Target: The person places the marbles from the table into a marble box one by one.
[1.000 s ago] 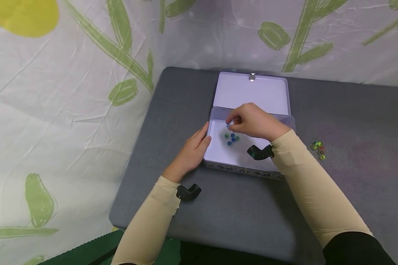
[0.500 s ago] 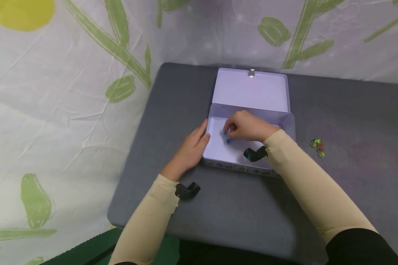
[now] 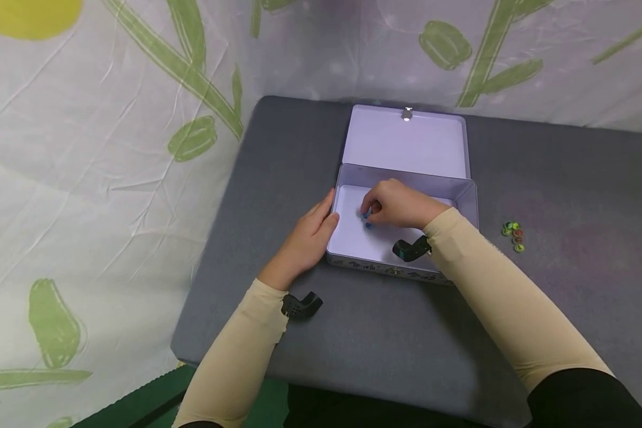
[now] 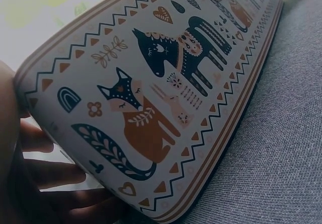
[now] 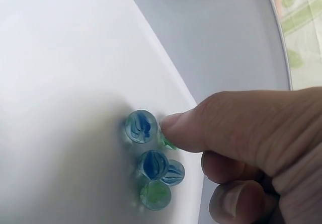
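A rectangular tin box (image 3: pixel 390 267) stands on the table with its lid (image 3: pixel 406 139) folded back. My left hand (image 3: pixel 306 239) rests along the box's left side, fingers straight and thumb at the rim. Its fingers show beside the patterned front wall in the left wrist view. Inside the box my right hand (image 3: pixel 398 203) reaches down with curled fingers, thumb and forefinger at a cluster of glass marbles. In the right wrist view, the thumb partly covers a green marble (image 5: pixel 168 142); the forefinger's tip is hidden. Beside it lie a blue marble (image 5: pixel 141 126) and another green marble (image 5: pixel 156 194).
Right of the box, several small round green, yellow and red pieces (image 3: pixel 513 235) lie grouped on the grey table (image 3: pixel 567 297). A curtain (image 3: pixel 117 148) with plant drawings hangs behind and to the left. A metal clasp (image 3: pixel 407 113) sits at the lid's far edge.
My right hand has lowered from above the box floor, where it held a blue marble, down to the marble cluster. The left hand stays on the box. The head view has shifted slightly.
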Available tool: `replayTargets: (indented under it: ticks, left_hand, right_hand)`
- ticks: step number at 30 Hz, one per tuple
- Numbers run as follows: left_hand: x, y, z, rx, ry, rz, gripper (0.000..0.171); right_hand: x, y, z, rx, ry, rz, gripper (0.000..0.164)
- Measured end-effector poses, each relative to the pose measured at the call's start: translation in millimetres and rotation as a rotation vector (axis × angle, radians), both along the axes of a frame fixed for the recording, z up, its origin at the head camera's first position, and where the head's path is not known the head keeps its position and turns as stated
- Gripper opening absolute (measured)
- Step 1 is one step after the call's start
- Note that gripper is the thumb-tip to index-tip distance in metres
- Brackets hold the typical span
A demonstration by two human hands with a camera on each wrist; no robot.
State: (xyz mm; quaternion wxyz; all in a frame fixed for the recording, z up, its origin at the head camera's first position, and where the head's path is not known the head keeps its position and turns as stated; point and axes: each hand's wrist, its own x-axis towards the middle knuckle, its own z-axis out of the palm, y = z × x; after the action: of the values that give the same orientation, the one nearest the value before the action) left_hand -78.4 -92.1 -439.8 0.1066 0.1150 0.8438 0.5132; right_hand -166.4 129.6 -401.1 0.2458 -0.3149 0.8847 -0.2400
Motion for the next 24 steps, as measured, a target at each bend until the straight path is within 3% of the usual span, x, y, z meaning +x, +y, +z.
replayTargets:
  ticks: [24]
  left_hand:
    - [-1.5,0.4,-2.2,0.005,0.027,0.001,0.06]
  right_hand:
    - [0.1,1.0,-1.9,0.01,0.002,-0.005,0.016]
